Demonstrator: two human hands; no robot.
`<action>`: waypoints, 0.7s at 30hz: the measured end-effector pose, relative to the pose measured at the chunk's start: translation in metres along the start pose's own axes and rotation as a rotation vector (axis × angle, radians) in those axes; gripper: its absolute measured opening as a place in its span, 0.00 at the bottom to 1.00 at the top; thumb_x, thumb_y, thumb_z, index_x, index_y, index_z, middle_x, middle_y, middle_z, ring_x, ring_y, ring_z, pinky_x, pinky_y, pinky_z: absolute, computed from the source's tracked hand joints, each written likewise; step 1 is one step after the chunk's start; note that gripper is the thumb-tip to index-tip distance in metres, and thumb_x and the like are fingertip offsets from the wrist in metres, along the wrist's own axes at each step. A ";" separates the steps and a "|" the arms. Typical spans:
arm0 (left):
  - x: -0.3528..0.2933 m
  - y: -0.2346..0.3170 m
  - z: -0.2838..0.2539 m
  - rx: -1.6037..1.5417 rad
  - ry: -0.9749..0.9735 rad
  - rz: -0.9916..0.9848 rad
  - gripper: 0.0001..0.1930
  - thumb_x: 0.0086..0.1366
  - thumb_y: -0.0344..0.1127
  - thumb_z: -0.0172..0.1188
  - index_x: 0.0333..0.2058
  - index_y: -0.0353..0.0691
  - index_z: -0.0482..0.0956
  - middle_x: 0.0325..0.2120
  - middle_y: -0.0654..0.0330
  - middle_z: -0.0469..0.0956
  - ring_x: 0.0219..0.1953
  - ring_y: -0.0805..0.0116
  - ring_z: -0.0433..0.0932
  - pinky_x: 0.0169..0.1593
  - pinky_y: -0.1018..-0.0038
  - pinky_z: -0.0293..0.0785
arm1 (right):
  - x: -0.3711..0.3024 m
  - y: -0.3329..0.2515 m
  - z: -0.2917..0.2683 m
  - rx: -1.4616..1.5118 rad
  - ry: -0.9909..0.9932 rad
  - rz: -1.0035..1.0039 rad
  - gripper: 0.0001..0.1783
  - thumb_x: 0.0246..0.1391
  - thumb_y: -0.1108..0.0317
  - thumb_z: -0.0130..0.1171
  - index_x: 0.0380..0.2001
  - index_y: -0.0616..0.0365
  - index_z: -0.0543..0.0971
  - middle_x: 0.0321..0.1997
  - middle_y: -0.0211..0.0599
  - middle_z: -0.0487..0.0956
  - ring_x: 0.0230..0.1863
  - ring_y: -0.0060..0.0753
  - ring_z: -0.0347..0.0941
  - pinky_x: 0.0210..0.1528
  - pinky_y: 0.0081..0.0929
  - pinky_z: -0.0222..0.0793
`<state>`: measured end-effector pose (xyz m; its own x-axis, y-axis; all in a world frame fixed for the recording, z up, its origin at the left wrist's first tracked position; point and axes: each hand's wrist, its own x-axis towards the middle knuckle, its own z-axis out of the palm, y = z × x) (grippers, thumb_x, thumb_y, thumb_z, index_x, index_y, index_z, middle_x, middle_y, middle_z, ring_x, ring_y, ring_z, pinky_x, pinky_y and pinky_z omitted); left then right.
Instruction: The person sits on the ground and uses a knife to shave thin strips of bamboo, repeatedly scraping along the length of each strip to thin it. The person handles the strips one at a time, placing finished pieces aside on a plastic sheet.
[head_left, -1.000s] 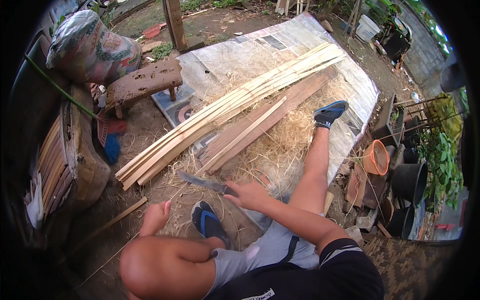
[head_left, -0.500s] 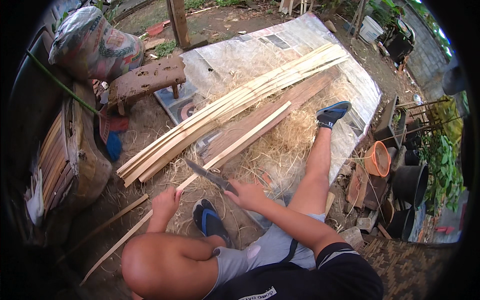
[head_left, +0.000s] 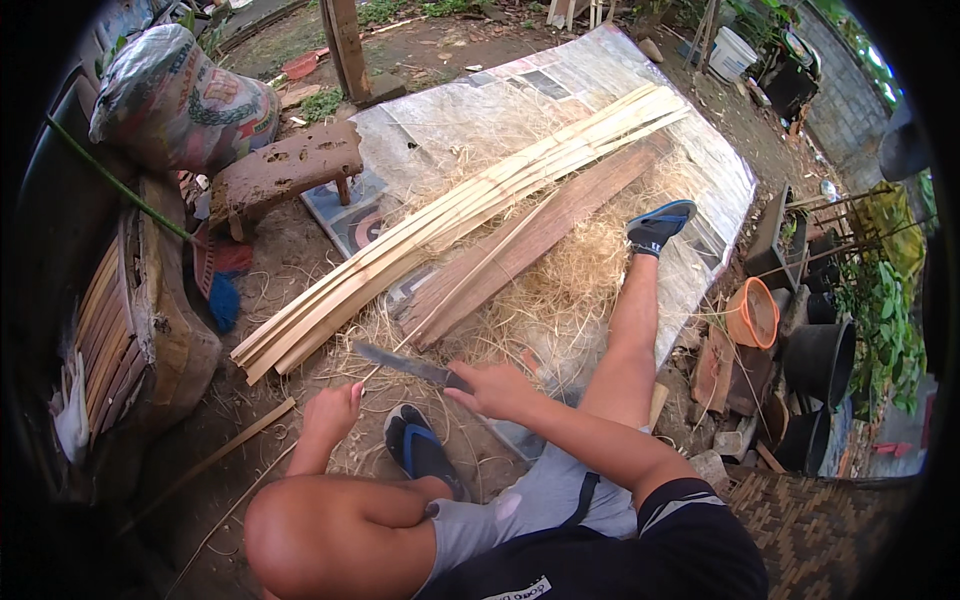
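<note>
Right grip (head_left: 488, 388) around flat-bladed knife (head_left: 408, 363)

From afar I watch the right hand (head_left: 487, 388) grip a knife (head_left: 428, 371), blade (head_left: 400, 362) crossing a thin strip (head_left: 480, 270), left hand (head_left: 330, 413) holding that strip near the blade, brown board (head_left: 590, 200) under its far part, pale slats (head_left: 470, 200) alongside, curly shavings (head_left: 572, 268) beside the board

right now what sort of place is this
It looks like an outdoor yard serving as a makeshift workspace: bare ground, an orange pot and leafy plants at the right, and wood strips among shavings.
</note>
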<state>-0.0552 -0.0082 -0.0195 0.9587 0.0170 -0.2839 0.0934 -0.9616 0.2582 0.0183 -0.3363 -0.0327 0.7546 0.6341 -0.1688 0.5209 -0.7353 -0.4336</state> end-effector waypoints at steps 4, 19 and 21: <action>-0.026 -0.024 0.005 -0.022 0.007 -0.016 0.23 0.77 0.51 0.46 0.34 0.39 0.80 0.23 0.41 0.80 0.29 0.34 0.80 0.35 0.44 0.76 | 0.024 0.045 -0.036 0.083 0.078 0.378 0.32 0.65 0.35 0.50 0.59 0.47 0.74 0.32 0.49 0.85 0.35 0.58 0.83 0.37 0.51 0.78; -0.118 -0.141 -0.023 -0.399 -0.304 -0.377 0.23 0.78 0.50 0.48 0.35 0.37 0.83 0.22 0.52 0.82 0.25 0.54 0.81 0.35 0.60 0.76 | 0.016 0.139 -0.051 0.037 0.276 0.635 0.27 0.67 0.40 0.49 0.52 0.52 0.76 0.34 0.55 0.84 0.39 0.62 0.82 0.43 0.53 0.76; -0.104 -0.146 -0.009 -0.560 -0.356 -0.429 0.24 0.78 0.51 0.48 0.34 0.36 0.83 0.21 0.56 0.82 0.24 0.63 0.80 0.34 0.63 0.76 | 0.015 0.135 -0.034 0.084 0.290 0.629 0.27 0.67 0.40 0.49 0.52 0.52 0.75 0.34 0.56 0.84 0.40 0.63 0.82 0.43 0.54 0.76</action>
<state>-0.1662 0.1332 -0.0192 0.6734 0.1753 -0.7182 0.6476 -0.6085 0.4587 0.1136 -0.4339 -0.0635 0.9850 -0.0041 -0.1724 -0.0737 -0.9137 -0.3996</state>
